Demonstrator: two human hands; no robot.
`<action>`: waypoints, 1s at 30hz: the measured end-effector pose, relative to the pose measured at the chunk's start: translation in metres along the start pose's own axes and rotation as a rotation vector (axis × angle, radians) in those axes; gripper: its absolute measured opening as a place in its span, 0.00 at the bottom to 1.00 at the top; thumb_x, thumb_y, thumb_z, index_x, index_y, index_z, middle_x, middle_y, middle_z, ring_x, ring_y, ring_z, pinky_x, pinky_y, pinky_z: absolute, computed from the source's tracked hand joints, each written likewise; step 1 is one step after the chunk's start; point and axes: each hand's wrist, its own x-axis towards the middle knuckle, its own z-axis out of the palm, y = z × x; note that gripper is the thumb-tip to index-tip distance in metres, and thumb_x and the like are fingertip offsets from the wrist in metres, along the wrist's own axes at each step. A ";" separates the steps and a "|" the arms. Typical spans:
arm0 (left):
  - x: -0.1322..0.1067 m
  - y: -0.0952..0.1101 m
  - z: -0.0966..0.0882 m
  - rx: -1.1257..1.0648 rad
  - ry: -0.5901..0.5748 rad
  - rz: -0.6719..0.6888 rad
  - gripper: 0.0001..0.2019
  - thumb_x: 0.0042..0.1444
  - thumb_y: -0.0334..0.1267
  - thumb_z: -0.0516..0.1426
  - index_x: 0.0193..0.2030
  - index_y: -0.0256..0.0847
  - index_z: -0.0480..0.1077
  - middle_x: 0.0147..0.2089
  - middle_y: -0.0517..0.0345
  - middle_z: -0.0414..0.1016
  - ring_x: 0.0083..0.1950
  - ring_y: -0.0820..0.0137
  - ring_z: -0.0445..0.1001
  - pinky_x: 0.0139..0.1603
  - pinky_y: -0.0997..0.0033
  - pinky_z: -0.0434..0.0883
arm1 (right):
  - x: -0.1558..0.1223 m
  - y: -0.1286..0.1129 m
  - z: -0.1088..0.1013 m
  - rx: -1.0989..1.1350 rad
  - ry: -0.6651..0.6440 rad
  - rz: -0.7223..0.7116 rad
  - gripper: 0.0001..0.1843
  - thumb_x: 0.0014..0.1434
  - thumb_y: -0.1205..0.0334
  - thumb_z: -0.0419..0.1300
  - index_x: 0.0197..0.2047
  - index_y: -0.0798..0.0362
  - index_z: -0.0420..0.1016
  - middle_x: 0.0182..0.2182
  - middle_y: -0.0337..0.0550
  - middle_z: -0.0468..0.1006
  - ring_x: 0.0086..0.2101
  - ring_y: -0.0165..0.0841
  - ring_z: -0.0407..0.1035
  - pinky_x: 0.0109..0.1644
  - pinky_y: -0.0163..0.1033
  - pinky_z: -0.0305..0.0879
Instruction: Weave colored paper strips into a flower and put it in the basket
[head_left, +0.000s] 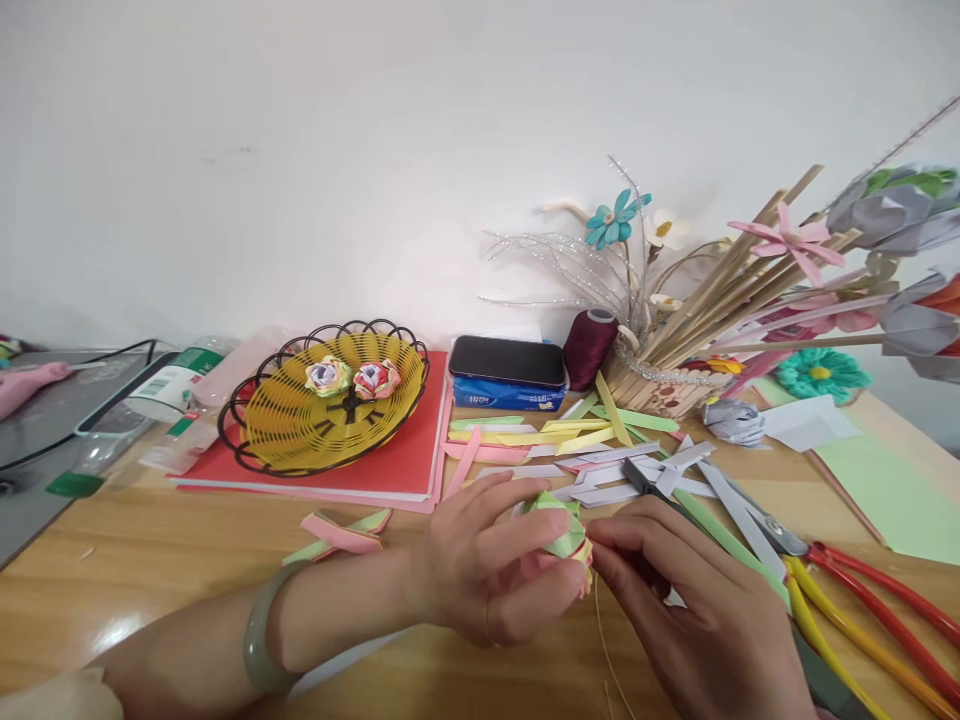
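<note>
My left hand (502, 560) is closed around a small folded paper flower (559, 535) in green, pink and yellow, and its fingers hide part of it. At the flower's right edge, my right hand (682, 590) has thumb and forefinger pinched together; what lies between those fingertips is hidden. A thin pale thread (600, 630) hangs below the flower down to the table. Two similar finished-looking paper flowers (328, 376) lie in a yellow woven basket (300, 425) with a black looped rim. Green and pink folded paper strips (341, 535) lie left of my left hand.
Loose paper strips (540, 450) cover the table's middle. Scissors with red handles (885, 585) and a yellow-handled pair lie at the right. Behind stand a phone (508, 360) on a blue tissue pack, a maroon thread spool (591, 348) and a flower-filled wooden basket (652, 385). Plastic bottles (180, 380) lie left.
</note>
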 end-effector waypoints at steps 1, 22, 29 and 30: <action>0.001 0.000 0.000 -0.003 -0.003 0.002 0.06 0.47 0.28 0.57 0.32 0.42 0.66 0.45 0.53 0.64 0.46 0.65 0.68 0.35 0.63 0.78 | 0.000 0.000 0.001 0.004 0.004 0.001 0.07 0.59 0.69 0.54 0.34 0.48 0.69 0.25 0.36 0.74 0.23 0.27 0.69 0.25 0.30 0.66; 0.002 -0.008 -0.008 -1.515 -0.386 -1.293 0.39 0.40 0.39 0.66 0.60 0.50 0.56 0.54 0.50 0.67 0.53 0.62 0.68 0.47 0.64 0.68 | 0.023 0.011 -0.021 0.328 -0.252 0.150 0.08 0.61 0.62 0.54 0.30 0.48 0.70 0.27 0.36 0.72 0.29 0.29 0.67 0.32 0.33 0.64; -0.002 -0.008 -0.002 -1.535 -0.275 -1.269 0.25 0.42 0.41 0.65 0.47 0.42 0.63 0.43 0.54 0.70 0.42 0.68 0.69 0.39 0.72 0.65 | 0.020 0.010 -0.025 0.335 -0.417 0.125 0.08 0.62 0.64 0.52 0.34 0.48 0.71 0.29 0.37 0.72 0.30 0.28 0.67 0.32 0.32 0.64; -0.003 -0.008 -0.002 -1.526 -0.270 -1.282 0.24 0.43 0.41 0.65 0.47 0.42 0.63 0.44 0.54 0.69 0.43 0.69 0.69 0.40 0.72 0.65 | 0.019 0.010 -0.025 0.334 -0.428 0.113 0.07 0.62 0.65 0.52 0.35 0.48 0.71 0.30 0.37 0.72 0.31 0.28 0.68 0.34 0.32 0.64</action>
